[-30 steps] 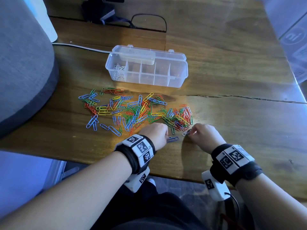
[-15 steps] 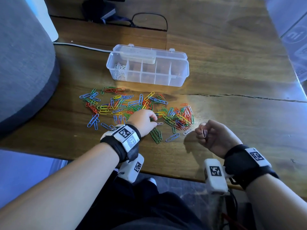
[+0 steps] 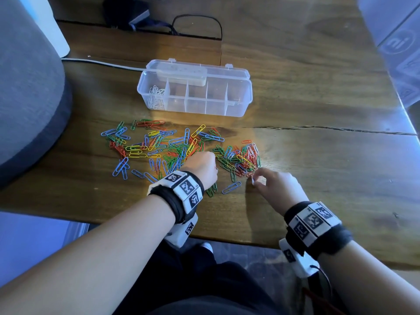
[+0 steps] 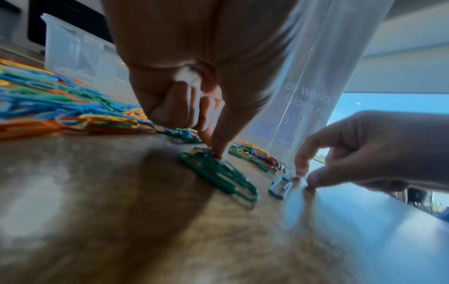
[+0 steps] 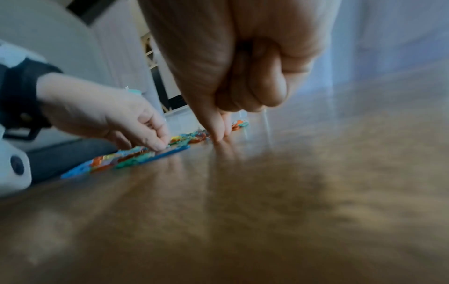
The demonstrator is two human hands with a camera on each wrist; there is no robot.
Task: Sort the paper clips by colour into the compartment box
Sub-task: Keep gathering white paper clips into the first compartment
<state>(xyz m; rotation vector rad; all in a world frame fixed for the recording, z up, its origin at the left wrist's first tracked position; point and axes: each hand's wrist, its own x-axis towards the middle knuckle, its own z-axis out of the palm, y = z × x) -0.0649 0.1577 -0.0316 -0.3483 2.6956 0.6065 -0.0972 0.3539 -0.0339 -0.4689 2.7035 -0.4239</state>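
Head view: clear plastic compartment box, white clips in its leftmost cell; glossy wire paper clips strewn on wood table. Left hand curled, fingertip pressing green clips. Right hand pinches a pale clip (mirrored "Follow us" on plastic behind)

A wooden table fills the scene, with a long crack running across its right half. A grey rounded cushion overlaps the table's left edge. At the far side a white cable lies on the wood, and a black cable loops beside a dark device. A translucent sheet with printed marks lies at the far right.
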